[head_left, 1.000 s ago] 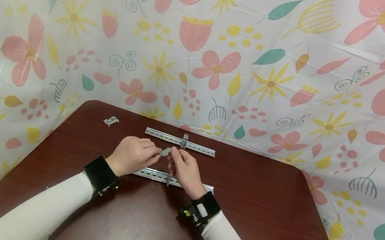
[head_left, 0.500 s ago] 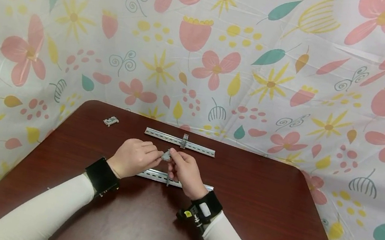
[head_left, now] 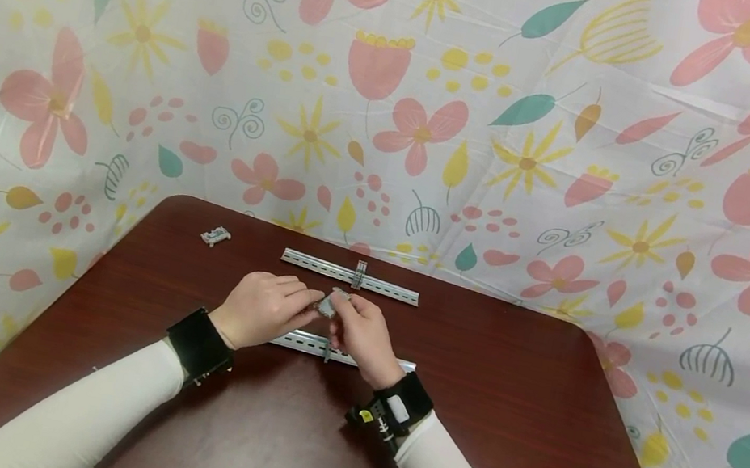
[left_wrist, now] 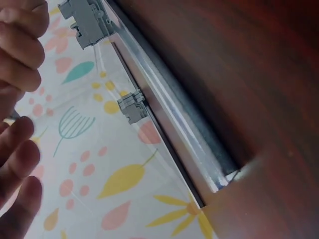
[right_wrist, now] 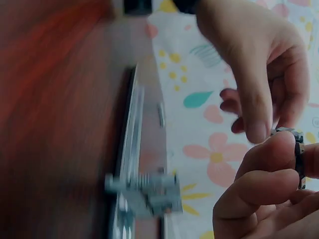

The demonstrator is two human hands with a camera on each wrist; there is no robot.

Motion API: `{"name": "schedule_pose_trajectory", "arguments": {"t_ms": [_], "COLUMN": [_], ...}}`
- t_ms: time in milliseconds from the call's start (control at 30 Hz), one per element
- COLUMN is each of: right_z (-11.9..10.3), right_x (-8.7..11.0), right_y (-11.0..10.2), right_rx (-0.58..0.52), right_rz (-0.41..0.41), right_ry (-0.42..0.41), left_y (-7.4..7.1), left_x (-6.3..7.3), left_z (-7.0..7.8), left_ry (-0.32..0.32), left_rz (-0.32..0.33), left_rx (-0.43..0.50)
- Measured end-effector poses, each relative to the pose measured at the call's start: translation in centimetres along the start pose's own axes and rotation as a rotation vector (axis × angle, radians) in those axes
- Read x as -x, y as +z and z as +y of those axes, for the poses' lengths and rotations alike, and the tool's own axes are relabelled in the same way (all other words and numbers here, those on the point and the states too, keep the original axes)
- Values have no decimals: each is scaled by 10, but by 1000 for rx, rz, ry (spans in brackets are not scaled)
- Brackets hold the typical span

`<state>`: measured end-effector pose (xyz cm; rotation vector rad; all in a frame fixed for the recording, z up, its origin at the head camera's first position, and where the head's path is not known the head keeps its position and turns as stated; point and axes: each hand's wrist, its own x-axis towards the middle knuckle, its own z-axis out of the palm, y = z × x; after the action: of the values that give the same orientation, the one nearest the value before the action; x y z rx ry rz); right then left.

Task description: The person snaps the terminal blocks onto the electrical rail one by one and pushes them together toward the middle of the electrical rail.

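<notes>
Between my two hands, above the near rail, is a small grey DIN-rail terminal block (head_left: pixel 327 306). My right hand (head_left: pixel 364 336) pinches it between thumb and fingers; in the right wrist view the terminal block (right_wrist: pixel 300 162) shows edge-on there. My left hand (head_left: pixel 263 308) pinches its left edge with thumb and index finger. Below lies a slotted metal DIN rail (head_left: pixel 299 341), its left part hidden by my left hand. One terminal block (head_left: pixel 328 352) stands clipped on that rail.
Farther back, a second DIN rail (head_left: pixel 315 263) carries a small group of terminal blocks (head_left: pixel 359 274). At the back left lies a loose grey-white terminal piece (head_left: pixel 216 236). The brown table (head_left: pixel 503 402) backs onto a flower-printed curtain (head_left: pixel 454 197).
The held terminal block has shifted slightly right and turned between the fingers. My left fingertips have followed it a little to the right; rails and other pieces stay put.
</notes>
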<state>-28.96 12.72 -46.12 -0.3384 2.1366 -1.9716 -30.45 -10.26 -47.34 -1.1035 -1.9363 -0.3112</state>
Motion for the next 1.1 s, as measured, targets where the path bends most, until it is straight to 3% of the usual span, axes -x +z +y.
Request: {"name": "schedule_pose_trajectory", "arguments": {"t_ms": [200, 500, 800, 1100], "right_z": [-3, -4, -3, 5], "right_x": [-1, -3, -5, -7], "right_y": [-15, -35, -45, -47], "right_rx": [186, 422, 603, 663], "right_rz": [59, -6, -119, -192], "right_ry": [-3, 39, 83, 111], "left_y": [1, 3, 3, 3], "left_x": [3, 10, 9, 11], "left_z": [0, 3, 4, 5], "left_ry": [-52, -124, -126, -127], "left_rz": [-149, -445, -524, -567], "left_rx": [21, 86, 148, 186]}}
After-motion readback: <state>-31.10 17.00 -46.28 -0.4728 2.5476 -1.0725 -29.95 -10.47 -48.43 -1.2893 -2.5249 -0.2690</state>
